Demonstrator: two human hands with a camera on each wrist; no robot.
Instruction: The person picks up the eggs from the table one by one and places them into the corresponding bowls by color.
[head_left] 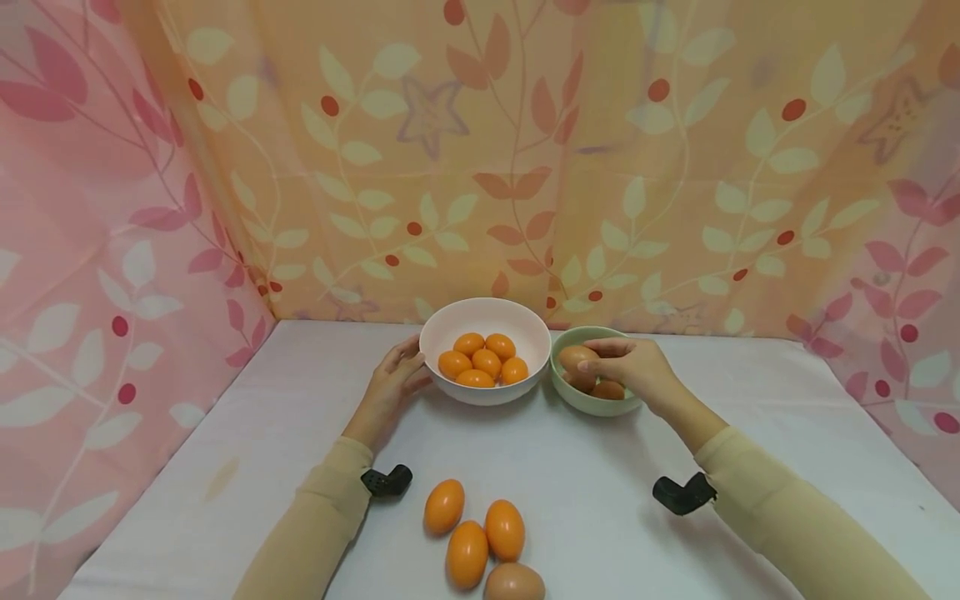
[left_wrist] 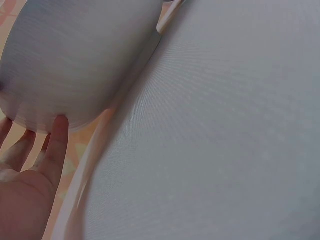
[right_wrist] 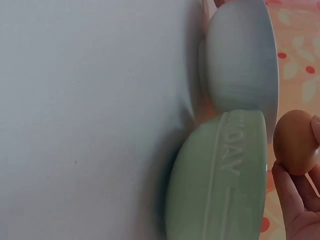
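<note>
A brown egg is pinched between the thumb and fingers of my right hand, at the rim of the green bowl. More brown eggs lie inside that bowl, partly hidden by the hand. Left of it stands the white bowl, which holds several orange eggs. My left hand rests its fingertips against the white bowl's left side; the left wrist view shows the fingers fairly straight on its outer wall.
Nearer on the white tablecloth lie three orange eggs and one brown egg. A flowered curtain hangs behind the bowls and at both sides. A black wrist device sits on each sleeve.
</note>
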